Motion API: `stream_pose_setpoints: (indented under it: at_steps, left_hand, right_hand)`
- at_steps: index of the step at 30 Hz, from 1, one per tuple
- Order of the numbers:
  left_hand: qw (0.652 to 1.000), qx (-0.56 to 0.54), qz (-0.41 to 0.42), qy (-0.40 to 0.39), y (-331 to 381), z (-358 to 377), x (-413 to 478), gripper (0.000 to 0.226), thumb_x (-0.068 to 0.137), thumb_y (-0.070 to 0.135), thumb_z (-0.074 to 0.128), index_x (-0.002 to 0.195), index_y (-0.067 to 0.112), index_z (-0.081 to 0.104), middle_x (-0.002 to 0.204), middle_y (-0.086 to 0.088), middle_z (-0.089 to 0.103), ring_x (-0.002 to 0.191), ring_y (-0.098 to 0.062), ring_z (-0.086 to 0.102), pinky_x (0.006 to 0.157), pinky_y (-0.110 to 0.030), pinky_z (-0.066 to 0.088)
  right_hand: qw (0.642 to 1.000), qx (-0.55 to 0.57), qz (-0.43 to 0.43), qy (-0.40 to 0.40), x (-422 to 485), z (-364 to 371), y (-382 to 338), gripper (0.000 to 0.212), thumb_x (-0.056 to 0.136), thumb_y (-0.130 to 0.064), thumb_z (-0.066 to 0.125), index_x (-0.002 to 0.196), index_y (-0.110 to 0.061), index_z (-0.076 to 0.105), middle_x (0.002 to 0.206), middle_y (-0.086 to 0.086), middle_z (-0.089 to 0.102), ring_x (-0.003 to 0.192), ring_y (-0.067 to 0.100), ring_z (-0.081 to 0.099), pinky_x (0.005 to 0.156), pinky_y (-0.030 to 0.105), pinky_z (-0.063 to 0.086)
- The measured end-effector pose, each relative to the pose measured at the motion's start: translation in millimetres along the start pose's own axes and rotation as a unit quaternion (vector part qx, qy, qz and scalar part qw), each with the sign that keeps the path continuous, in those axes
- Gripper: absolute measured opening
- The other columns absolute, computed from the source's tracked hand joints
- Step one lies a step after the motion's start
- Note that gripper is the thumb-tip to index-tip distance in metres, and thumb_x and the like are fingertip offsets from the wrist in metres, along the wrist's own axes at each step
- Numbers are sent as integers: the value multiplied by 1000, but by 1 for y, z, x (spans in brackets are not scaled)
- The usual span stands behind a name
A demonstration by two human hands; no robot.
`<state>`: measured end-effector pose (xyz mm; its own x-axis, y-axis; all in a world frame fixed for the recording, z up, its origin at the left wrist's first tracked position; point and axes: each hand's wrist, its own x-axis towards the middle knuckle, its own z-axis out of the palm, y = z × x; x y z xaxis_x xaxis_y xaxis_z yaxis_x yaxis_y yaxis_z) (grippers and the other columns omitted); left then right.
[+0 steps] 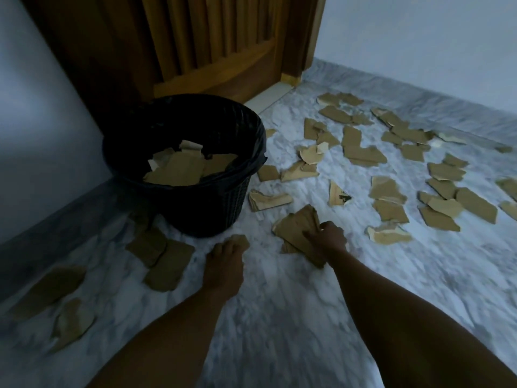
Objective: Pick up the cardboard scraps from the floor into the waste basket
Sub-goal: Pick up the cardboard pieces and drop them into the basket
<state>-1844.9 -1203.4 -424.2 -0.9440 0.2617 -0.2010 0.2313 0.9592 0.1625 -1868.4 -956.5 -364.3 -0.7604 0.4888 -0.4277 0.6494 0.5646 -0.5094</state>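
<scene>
Beside the waste basket (195,163), right hand (330,239) fingers grip stacked cardboard scraps (296,231); left hand (223,264) fingers pinch one scrap (241,241).

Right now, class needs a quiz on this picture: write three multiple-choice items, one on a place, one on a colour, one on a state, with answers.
1. Where does the waste basket stand?
A) by the wooden door
B) on a chair
C) outdoors on grass

2. What colour is the basket?
A) white
B) black
C) red

3. What is the right hand doing?
A) hanging empty in the air
B) gripping a stack of cardboard scraps
C) holding a broom

Answers: 1 A, the door rises just behind it; 2 B, its mesh wall and liner are black; 3 B, the fingers close on brown pieces.
</scene>
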Motion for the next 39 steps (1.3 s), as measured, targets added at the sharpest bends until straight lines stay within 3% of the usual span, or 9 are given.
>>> stream_pose_setpoints:
  at_steps: [3, 6, 9, 14, 18, 22, 32, 36, 39]
  left_hand:
    - [998, -51, -20, 18, -1, -9, 0, 35, 98, 28, 51, 131, 19, 45, 145, -5, 34, 126, -29, 38, 99, -39, 40]
    - [987, -140, -77, -9, -7, -10, 14, 56, 87, 28, 70, 134, 11, 43, 135, -10, 44, 124, -31, 46, 99, -42, 42]
    - [955, -252, -152, -35, -11, -9, 25, 42, 87, 28, 69, 121, 10, 53, 113, -12, 56, 99, -33, 58, 71, -39, 47]
    - [939, -288, -173, -69, 11, -12, 30, 34, 89, 38, 55, 98, 7, 64, 105, -15, 65, 100, -35, 60, 91, -50, 51]
    - [951, -274, -125, -67, 65, -32, 41, 42, 98, 41, 39, 123, 13, 56, 128, -9, 54, 122, -30, 48, 103, -50, 40]
    - [971, -212, -75, -79, 106, -38, 58, 45, 101, 44, 29, 128, 12, 48, 137, -11, 42, 127, -31, 38, 103, -50, 34]
    - [975, -118, -60, -176, 127, -33, 80, 100, 82, 31, 73, 153, 18, 5, 152, -13, 18, 136, -35, 27, 107, -48, 35]
    - [961, -151, -95, -211, 119, -41, 79, 71, 83, 28, 71, 140, 9, 34, 140, -14, 44, 124, -30, 49, 102, -43, 46]
    - [960, -179, -76, -201, 100, -61, 64, 42, 90, 17, 62, 128, 2, 55, 130, -15, 58, 117, -29, 57, 99, -37, 48]
  right_hand:
    - [999, -44, 28, -12, -1, 18, -4, 91, 76, -53, 76, 144, -15, 29, 140, 15, 38, 131, 38, 37, 101, 51, 38]
    - [998, -45, 38, -10, -5, 32, 2, 98, 67, -42, 83, 142, -22, 24, 131, 13, 47, 123, 36, 46, 100, 55, 39]
    - [997, -17, 8, -77, -4, 28, 10, 77, 73, -36, 80, 134, -13, 40, 119, 12, 59, 108, 32, 59, 94, 52, 50]
    - [964, 203, 71, -158, 3, -15, 25, 36, 98, -19, 57, 131, -6, 55, 101, 10, 65, 87, 26, 63, 85, 46, 55]
    - [958, 252, 102, -85, 2, -22, 54, 38, 99, -17, 56, 130, 4, 54, 102, 16, 64, 84, 28, 63, 65, 35, 53]
    - [937, 315, 128, -73, -2, -15, 66, 50, 96, -25, 62, 134, 4, 51, 122, 22, 64, 106, 38, 64, 92, 50, 54]
    - [923, 338, 126, -132, 3, -20, 62, 44, 99, -24, 58, 135, -1, 51, 111, 15, 63, 95, 29, 62, 85, 43, 52]
    - [947, 304, 69, -76, 15, -24, 42, 41, 99, -19, 57, 137, -8, 50, 118, 14, 62, 98, 31, 64, 84, 46, 57]
    - [977, 166, -16, -135, 33, -20, -2, 33, 100, -21, 51, 129, -6, 55, 103, 10, 63, 95, 28, 65, 87, 45, 57]
